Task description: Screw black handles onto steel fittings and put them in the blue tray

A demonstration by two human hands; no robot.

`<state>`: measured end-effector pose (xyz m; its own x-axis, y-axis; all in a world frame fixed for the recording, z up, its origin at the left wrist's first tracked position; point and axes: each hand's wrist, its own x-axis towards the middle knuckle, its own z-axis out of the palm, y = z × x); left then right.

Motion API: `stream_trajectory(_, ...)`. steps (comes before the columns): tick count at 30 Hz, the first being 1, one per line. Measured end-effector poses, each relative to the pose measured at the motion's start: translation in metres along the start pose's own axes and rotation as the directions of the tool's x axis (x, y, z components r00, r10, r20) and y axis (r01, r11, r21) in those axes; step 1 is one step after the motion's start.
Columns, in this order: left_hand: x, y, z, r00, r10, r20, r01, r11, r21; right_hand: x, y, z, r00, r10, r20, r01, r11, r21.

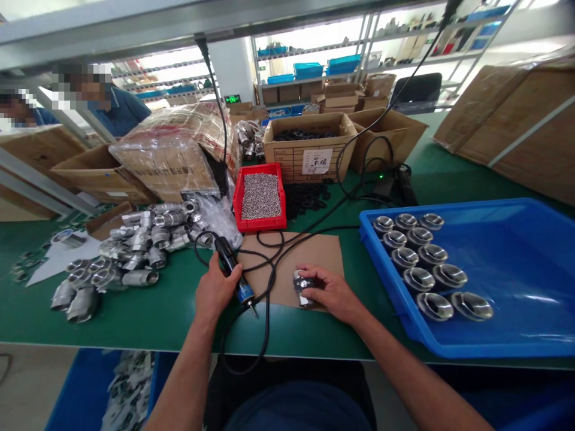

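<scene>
A person sits at a green counter (135, 311), both bare hands at work over a sheet of brown card (309, 254). The left hand (215, 291) is clenched round a corded electric screwdriver (233, 269), its bit slanting down toward 5 o'clock, tip just above the counter and a little apart from the card's edge. The right hand (330, 291) grasps a small metal part (303, 282), pressing it flat on the card, fingers curled over its far side.

At 12 o'clock from the hands stands a red bin (236, 197) heaped with tiny screws. At 10 o'clock lies a loose pile of metal fittings (135, 248). At 3 o'clock a blue tray (516, 335) holds finished pieces (417, 263) in neat rows along its left side.

To drive a screw well here, I judge the part should stay pinned hard against the card so it cannot spin — the bit brought upright over the screw head before the trigger is squeezed. The black cable (269, 281) loops between the hands; it is best kept off the part so it cannot drag the tool aside.
</scene>
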<state>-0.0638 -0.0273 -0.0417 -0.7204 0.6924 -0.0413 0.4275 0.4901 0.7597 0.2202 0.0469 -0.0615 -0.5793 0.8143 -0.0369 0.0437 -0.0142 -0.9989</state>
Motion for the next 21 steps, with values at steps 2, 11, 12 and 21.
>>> stream_trajectory(2,-0.002,-0.004,0.008,1.0,-0.025,-0.008,0.023,0.973,-0.228,-0.001,-0.001,0.0,1.0,-0.001,0.001,0.001,1.0,-0.006)
stream_trajectory(11,-0.045,0.062,0.004,0.953,0.22,0.206,0.125,0.334,-0.934,-0.001,0.006,-0.001,0.998,-0.065,0.019,0.065,0.998,0.001)
stream_trajectory(12,-0.049,0.073,0.005,0.935,0.29,0.202,0.111,0.303,-0.947,-0.001,0.007,-0.001,0.997,-0.071,0.018,0.071,0.997,-0.003)
stream_trajectory(21,-0.06,0.118,0.041,0.776,0.63,0.016,-0.086,0.131,-0.988,-0.001,0.006,0.0,0.996,-0.085,0.011,0.085,0.996,0.007)
